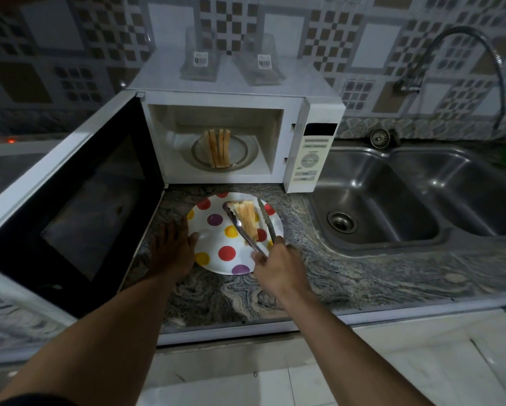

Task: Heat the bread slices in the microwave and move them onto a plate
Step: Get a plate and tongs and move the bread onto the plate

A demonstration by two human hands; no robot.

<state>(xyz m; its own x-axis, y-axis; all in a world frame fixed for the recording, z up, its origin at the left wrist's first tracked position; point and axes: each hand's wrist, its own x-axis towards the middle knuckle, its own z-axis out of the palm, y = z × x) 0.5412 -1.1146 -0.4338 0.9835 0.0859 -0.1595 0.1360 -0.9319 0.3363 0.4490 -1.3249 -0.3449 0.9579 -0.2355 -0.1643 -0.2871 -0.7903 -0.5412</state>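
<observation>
Right hand [278, 266] is wrapped around the back end of one pair of metal tongs [247, 234], thumb on one arm and fingers on the other. The two arms reach away from the hand over the plate, spread fairly wide. One toasted bread slice [246, 215] sits between them just past the fingertips, on the far right part of the plate. Can't tell if the tongs are actually squeezing it or just sitting either side.

There's one plate [210, 241], white with red, yellow and purple dots, directly in front of both hands on the stone counter [348, 271]. Left hand [172, 249] lies flat on the counter with the fingers out straight, thumb side right up against the plate's left rim, not gripping anything.

Beyond the plate, straight ahead of the hands, the one microwave [316, 159] is open, its door [84, 183] swung out to the left of the left hand. Inside I count four slices [218, 148] standing on edge, side by side on the glass turntable [240, 155].

On top of the microwave are two clear containers [199, 60], each with a barcode sticker. Off to the right of the right hand is a steel sink [392, 200] with two basins and one curved faucet [480, 48].
</observation>
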